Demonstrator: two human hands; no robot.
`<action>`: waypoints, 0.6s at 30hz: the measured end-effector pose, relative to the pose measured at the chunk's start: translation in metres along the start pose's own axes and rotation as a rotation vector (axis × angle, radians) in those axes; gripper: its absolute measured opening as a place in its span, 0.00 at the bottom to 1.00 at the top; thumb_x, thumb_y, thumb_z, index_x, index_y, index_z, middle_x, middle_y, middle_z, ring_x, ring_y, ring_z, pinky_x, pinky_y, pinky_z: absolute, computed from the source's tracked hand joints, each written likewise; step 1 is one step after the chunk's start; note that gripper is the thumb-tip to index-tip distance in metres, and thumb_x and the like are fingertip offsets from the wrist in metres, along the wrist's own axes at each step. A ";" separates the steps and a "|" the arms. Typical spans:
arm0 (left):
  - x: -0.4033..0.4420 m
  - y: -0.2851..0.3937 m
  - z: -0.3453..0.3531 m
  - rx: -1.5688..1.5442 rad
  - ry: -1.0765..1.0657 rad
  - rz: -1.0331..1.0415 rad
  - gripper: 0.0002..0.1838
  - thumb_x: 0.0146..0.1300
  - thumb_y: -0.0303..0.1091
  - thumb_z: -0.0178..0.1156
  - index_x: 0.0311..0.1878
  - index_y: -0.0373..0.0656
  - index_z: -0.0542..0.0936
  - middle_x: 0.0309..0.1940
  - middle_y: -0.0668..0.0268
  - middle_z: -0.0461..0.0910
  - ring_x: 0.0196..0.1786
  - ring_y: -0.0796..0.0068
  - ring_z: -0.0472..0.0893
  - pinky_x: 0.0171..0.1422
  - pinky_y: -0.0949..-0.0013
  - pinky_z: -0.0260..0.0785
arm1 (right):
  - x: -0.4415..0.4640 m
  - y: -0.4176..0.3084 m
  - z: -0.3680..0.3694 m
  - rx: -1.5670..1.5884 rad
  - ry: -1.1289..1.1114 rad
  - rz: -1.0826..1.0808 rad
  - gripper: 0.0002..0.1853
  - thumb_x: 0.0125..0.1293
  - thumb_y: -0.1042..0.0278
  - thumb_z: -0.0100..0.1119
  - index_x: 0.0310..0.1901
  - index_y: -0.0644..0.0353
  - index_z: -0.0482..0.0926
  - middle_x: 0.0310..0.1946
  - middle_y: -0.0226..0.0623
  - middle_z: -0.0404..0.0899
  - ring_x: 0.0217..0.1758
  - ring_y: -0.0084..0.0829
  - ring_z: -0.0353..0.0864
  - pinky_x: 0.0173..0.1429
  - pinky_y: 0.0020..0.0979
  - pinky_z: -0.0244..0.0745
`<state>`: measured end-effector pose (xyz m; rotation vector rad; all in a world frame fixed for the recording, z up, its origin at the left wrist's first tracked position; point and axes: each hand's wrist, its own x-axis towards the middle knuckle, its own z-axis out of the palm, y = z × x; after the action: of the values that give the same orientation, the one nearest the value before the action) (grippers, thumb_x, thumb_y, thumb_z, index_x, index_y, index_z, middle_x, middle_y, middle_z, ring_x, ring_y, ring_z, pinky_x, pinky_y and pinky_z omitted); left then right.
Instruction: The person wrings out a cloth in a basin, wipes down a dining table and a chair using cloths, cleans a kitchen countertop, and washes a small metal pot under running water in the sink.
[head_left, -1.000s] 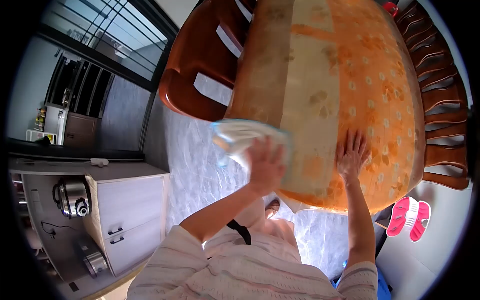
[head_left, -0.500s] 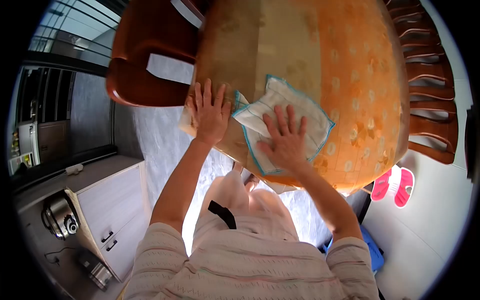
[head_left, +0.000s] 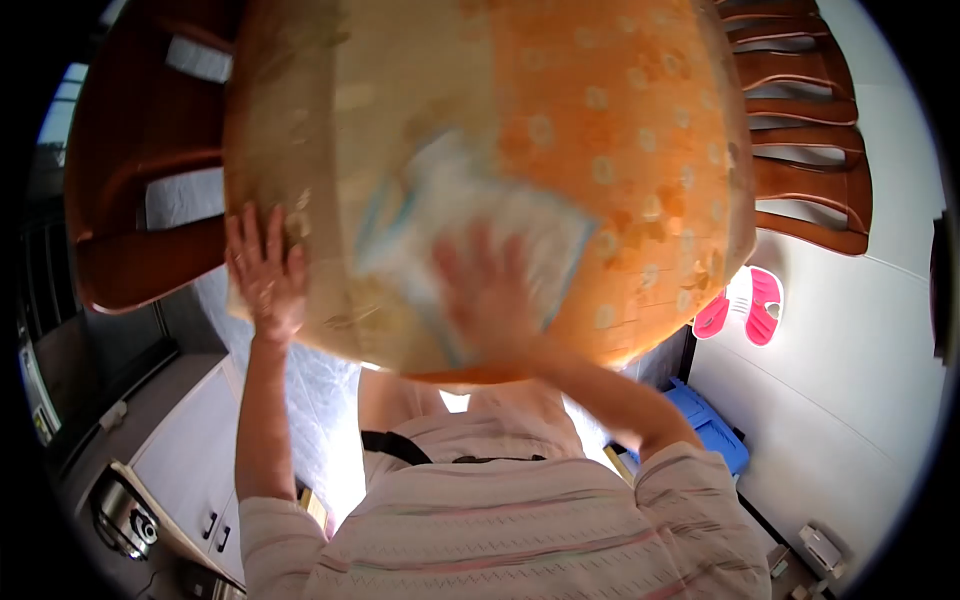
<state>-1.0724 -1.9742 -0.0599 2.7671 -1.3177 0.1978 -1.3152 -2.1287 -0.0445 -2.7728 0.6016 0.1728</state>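
Observation:
A white cloth with blue edging (head_left: 545, 235) lies spread on the table (head_left: 420, 60), whose cover is brown, cream and orange with flowers. My right hand (head_left: 485, 280) presses on top of the cloth, fingers apart, blurred by motion. My left hand (head_left: 268, 270) rests flat on the brown strip near the table's left edge, fingers spread and holding nothing. Bare tabletop separates it from the cloth.
Wooden chairs stand along the left (head_left: 140, 240) and right (head_left: 810, 185) of the table. Pink and white slippers (head_left: 765, 305) are at the right. A blue plastic item (head_left: 705, 425), a cabinet (head_left: 190, 450) and a metal cooker (head_left: 125, 515) are lower down.
The cloth was under my left hand at the table's left corner; now it is under my right hand, further in. My left hand lies flat at the left edge. The view has shifted right.

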 end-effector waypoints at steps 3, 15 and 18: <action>-0.001 -0.008 0.007 0.000 0.032 0.057 0.29 0.68 0.57 0.35 0.67 0.56 0.64 0.71 0.63 0.53 0.73 0.57 0.49 0.72 0.50 0.41 | -0.080 0.058 -0.004 0.200 -0.031 -0.197 0.33 0.52 0.60 0.59 0.63 0.37 0.65 0.71 0.24 0.52 0.75 0.40 0.43 0.71 0.57 0.35; 0.002 0.006 -0.004 0.536 -0.196 -0.085 0.26 0.71 0.51 0.30 0.71 0.60 0.53 0.72 0.67 0.49 0.73 0.61 0.49 0.72 0.51 0.43 | 0.014 0.497 -0.110 -0.232 0.385 0.257 0.26 0.66 0.62 0.39 0.67 0.47 0.58 0.69 0.33 0.54 0.73 0.42 0.46 0.70 0.53 0.43; 0.022 0.046 -0.029 0.712 -0.469 -0.271 0.26 0.71 0.49 0.32 0.71 0.64 0.51 0.72 0.69 0.49 0.73 0.60 0.50 0.71 0.49 0.46 | -0.003 0.466 -0.113 -0.129 0.236 0.284 0.29 0.65 0.61 0.45 0.67 0.57 0.55 0.70 0.37 0.53 0.72 0.47 0.48 0.70 0.53 0.44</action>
<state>-1.0970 -2.0168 -0.0275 3.7448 -1.0649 -0.0130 -1.5088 -2.5673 -0.0591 -2.8403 1.0806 -0.0602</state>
